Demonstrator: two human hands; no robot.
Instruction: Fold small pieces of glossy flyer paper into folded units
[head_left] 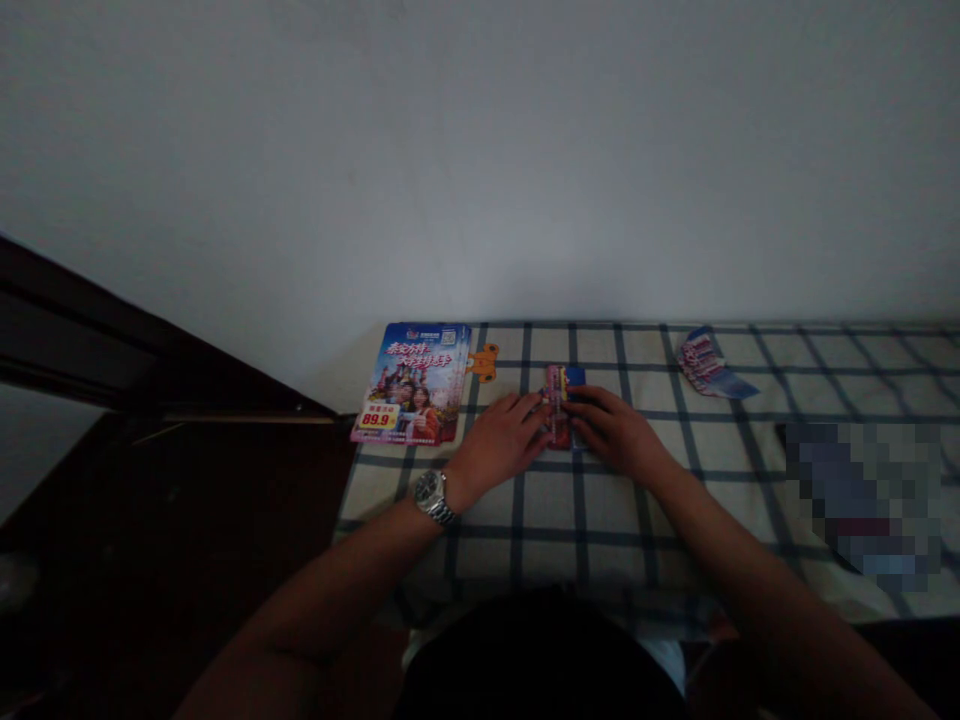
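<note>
A narrow, folded flyer (559,408) in pink and blue lies on the checked cloth between my two hands. My left hand (512,437), with a metal watch (433,497) at its wrist, grips the flyer's left side with its fingertips. From the right, the fingers of my right hand (613,425) press on the flyer's other side. Left of both hands is a stack of flat, colourful flyers (409,385) marked 89.9. A folded flyer (712,365) rests by itself farther to the right, partly raised off the cloth.
The checked tablecloth (480,545) covers a table against a pale wall (525,180). An orange bear-shaped figure (484,362) shows beside the stack. At the right lies a dark object (862,505), blurred by pixels. Dark floor and a dark wooden panel (112,330) are at the left.
</note>
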